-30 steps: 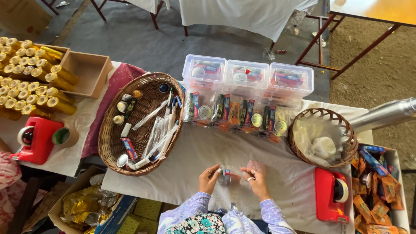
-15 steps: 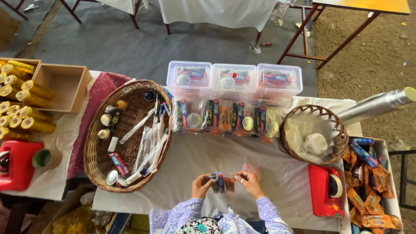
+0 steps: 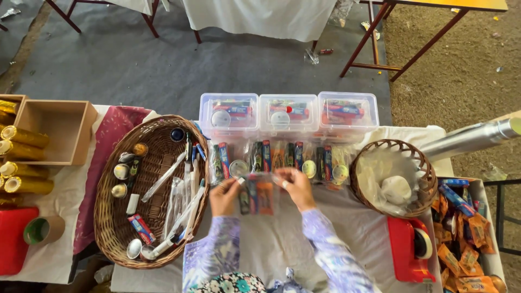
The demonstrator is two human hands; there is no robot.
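Both my hands hold up a clear plastic pouch (image 3: pixel 256 194) with small toiletry items inside, over the white-covered table (image 3: pixel 271 244). My left hand (image 3: pixel 225 196) pinches its left edge, my right hand (image 3: pixel 296 187) its right top edge. Just beyond it lies a row of similar filled pouches (image 3: pixel 282 160) in front of three clear lidded boxes (image 3: pixel 287 115). An oval wicker basket (image 3: pixel 116 228) to the left holds toothbrushes, small tubes and round tins.
A round wicker basket (image 3: pixel 420 165) with clear bags sits at right, a red tape dispenser (image 3: pixel 407 249) below it, and a box of orange packets (image 3: pixel 461 233) beyond. Left: an empty cardboard box (image 3: pixel 54 130), gold rolls (image 3: pixel 24 138), a tape roll (image 3: pixel 43 229).
My hands have risen from near the table's front edge toward the row of pouches, carrying the pouch. The view has shifted, so everything sits lower and further left.
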